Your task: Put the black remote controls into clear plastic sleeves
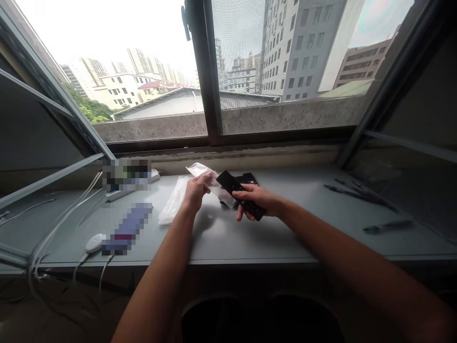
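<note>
Stack of translucent white plastic sleeves (172, 208) lies on the smooth grey tabletop (285, 240). Left hand (197, 190) pinches a single clear plastic sleeve (202, 169), slanting toward the long black remote control (226, 179) gripped in the right hand (256, 199); more black button-covered remotes (254, 179) behind.

Blk remote (227, 181), tilted diag., nr clr plastic sleeve (220, 192)

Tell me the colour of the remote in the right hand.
The remote is black, seen best in the head view.
</note>
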`<state>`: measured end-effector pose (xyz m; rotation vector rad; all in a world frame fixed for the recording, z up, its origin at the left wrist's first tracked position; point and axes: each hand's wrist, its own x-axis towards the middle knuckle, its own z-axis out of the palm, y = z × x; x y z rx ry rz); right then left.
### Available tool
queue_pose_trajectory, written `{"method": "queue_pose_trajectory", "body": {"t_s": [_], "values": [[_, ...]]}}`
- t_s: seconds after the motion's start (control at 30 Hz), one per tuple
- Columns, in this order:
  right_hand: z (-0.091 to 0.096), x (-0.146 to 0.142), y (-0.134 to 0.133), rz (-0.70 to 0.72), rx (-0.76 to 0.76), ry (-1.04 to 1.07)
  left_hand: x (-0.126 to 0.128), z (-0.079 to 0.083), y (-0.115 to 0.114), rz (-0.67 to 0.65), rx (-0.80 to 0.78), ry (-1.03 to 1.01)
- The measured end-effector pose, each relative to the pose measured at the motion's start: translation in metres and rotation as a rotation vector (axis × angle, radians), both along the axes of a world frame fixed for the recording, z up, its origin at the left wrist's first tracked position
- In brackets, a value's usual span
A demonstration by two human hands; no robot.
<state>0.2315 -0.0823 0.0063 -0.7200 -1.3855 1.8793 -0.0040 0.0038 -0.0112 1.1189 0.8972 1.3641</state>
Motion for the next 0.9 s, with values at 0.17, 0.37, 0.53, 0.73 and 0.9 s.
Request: {"method": "queue_pose_trajectory", "body": {"t_s": [0.17,0.37,0.53,0.73,0.9], "values": [[-0.003,0.003,0.000,0.197,0.066,-0.151,0.002,-0.002,0.000,-0.095,0.003,0.008],[0.008,0.001,-0.007,0.307,0.093,-0.258,-0.007,-0.003,0.009,0.031,-0.102,-0.140],[0.017,0.000,-0.013,0.372,0.108,-0.316,-0.019,-0.003,0.016,0.082,-0.118,-0.192],[0.012,-0.001,-0.012,0.449,0.121,-0.311,-0.024,-0.007,0.021,0.118,-0.156,-0.221],[0.008,0.000,-0.010,0.428,0.138,-0.288,-0.023,-0.006,0.020,0.129,-0.151,-0.253]]}}
